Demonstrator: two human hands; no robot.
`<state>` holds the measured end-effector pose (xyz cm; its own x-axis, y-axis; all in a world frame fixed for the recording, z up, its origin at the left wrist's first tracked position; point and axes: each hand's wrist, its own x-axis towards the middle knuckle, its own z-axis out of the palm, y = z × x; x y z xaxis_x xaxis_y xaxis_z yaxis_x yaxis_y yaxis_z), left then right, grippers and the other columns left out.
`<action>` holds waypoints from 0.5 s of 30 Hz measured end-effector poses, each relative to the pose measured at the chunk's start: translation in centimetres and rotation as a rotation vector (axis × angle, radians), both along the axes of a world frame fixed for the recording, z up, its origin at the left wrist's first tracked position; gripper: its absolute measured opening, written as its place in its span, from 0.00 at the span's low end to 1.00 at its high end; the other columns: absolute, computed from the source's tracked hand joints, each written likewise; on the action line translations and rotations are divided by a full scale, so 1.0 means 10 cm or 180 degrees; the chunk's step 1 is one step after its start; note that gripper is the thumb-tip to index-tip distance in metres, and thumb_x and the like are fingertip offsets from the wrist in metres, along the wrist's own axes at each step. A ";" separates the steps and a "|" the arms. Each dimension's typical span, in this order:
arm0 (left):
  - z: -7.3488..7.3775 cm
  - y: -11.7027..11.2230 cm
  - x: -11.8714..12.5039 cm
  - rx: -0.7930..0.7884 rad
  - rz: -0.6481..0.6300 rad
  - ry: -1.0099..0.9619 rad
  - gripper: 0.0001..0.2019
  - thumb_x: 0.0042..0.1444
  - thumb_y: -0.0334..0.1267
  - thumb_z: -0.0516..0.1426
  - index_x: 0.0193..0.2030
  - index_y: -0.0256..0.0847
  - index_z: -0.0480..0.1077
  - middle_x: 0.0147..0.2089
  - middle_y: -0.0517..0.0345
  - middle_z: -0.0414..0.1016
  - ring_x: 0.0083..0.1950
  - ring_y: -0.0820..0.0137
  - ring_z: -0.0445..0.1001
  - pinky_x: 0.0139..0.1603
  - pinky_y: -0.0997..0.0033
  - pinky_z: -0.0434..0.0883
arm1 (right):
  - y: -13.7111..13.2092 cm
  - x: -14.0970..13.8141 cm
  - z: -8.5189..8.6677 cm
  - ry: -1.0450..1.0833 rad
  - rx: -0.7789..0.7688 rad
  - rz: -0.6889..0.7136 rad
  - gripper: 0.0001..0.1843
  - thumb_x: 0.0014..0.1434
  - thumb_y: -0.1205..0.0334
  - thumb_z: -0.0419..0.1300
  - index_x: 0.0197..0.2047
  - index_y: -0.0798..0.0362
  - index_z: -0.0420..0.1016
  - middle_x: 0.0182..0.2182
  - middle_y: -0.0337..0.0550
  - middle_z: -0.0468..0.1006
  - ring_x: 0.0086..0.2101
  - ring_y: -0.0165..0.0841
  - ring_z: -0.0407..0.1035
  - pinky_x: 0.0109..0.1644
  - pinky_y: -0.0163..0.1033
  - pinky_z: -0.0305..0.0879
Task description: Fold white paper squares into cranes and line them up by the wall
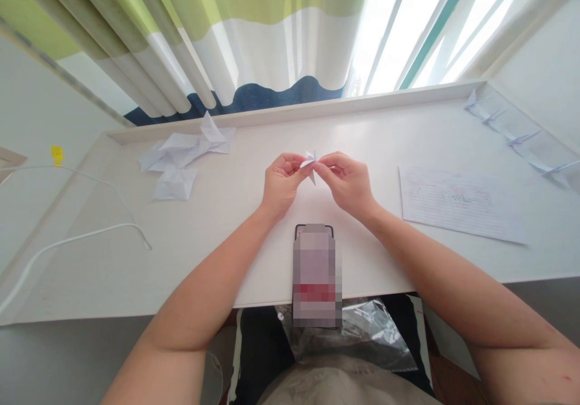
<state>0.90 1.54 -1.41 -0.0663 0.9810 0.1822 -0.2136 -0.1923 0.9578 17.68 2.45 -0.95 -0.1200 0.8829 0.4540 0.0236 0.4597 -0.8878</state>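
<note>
**Holding a small folded paper (310, 163) between two hands**

The folded paper sits directly between the left hand (280, 184) and the right hand (350, 182), touching both, so neither hand is clearly the nearer. The fingers of each hand are closed in a pinch: the left grasps the paper's flatter flap from one side, the right grips its narrow part from the other. That narrow part points roughly toward and away from the person, across the line joining the hands. The paper appears to be held just above the bench (362, 266), though how far the hands clear the surface cannot be told.

A phone (316, 260) lies on the person's side of the hands, its screen blurred out and its lower end seeming to reach past the bench's front edge. Loose papers (179, 148) lie well off to the left, a printed sheet (457, 205) to the right.

Much is hard to make out. The thumbs and fingertips cover part of the folded paper, hiding its creases and full outline. The writing on the sheet is illegible, and the row of folded pieces (521, 139) is cut off at the right edge.
</note>
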 end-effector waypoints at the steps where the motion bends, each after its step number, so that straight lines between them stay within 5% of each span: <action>1: 0.00 0.00 0.00 0.0016 0.0014 0.0039 0.23 0.52 0.52 0.79 0.41 0.45 0.74 0.41 0.59 0.85 0.43 0.69 0.84 0.48 0.64 0.80 | 0.01 0.00 -0.02 0.0017 -0.0007 -0.0039 0.10 0.66 0.50 0.73 0.39 0.47 0.85 0.38 0.41 0.86 0.40 0.37 0.81 0.49 0.50 0.83; 10: 0.03 -0.03 0.01 -0.0074 0.0030 0.0147 0.24 0.51 0.50 0.79 0.44 0.44 0.74 0.39 0.58 0.87 0.40 0.68 0.85 0.45 0.65 0.80 | 0.08 0.02 -0.09 0.0188 -0.0027 -0.0031 0.14 0.63 0.52 0.74 0.44 0.45 0.76 0.35 0.36 0.81 0.37 0.35 0.80 0.46 0.48 0.81; 15: 0.04 -0.04 -0.02 0.0051 -0.0144 0.0144 0.15 0.62 0.48 0.72 0.49 0.46 0.77 0.44 0.54 0.89 0.46 0.65 0.88 0.47 0.62 0.82 | 0.13 0.05 -0.08 0.0368 -0.0123 0.0097 0.20 0.63 0.46 0.75 0.45 0.43 0.70 0.34 0.33 0.79 0.36 0.34 0.80 0.46 0.48 0.81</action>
<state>0.68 1.19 -0.98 -0.0135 0.9797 0.1998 -0.1790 -0.1990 0.9635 18.20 3.74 -1.71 -0.0959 0.8967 0.4321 -0.0933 0.4240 -0.9008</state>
